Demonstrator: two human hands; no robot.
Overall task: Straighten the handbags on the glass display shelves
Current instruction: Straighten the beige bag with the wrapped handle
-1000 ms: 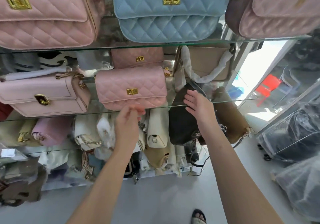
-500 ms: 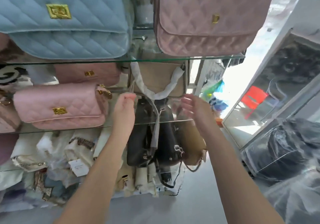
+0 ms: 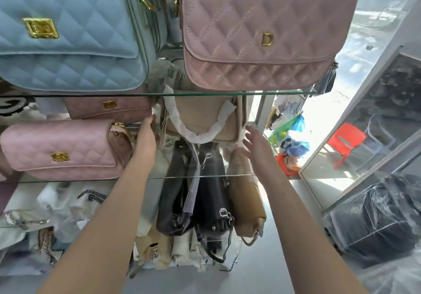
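A beige handbag (image 3: 200, 114) with a white-wrapped handle stands at the back of the middle glass shelf (image 3: 200, 176). My left hand (image 3: 145, 136) reaches over that shelf to the bag's left side, fingers extended. My right hand (image 3: 255, 143) is at the bag's right lower corner, fingers spread, holding nothing. A pink quilted bag (image 3: 63, 150) sits left of my left hand. On the upper glass shelf (image 3: 205, 93) stand a light blue quilted bag (image 3: 73, 32) and a mauve quilted bag (image 3: 262, 32).
Two black bags (image 3: 205, 191) and a tan bag (image 3: 248, 198) hang or stand below the middle shelf. Cream and white bags (image 3: 57, 207) crowd the lower left. A glass door, a red chair (image 3: 346, 141) and plastic-wrapped black goods (image 3: 378, 221) are on the right.
The view has swung right and closer to the beige bag. Both hands rose from the pink and black bags to either side of the beige bag.
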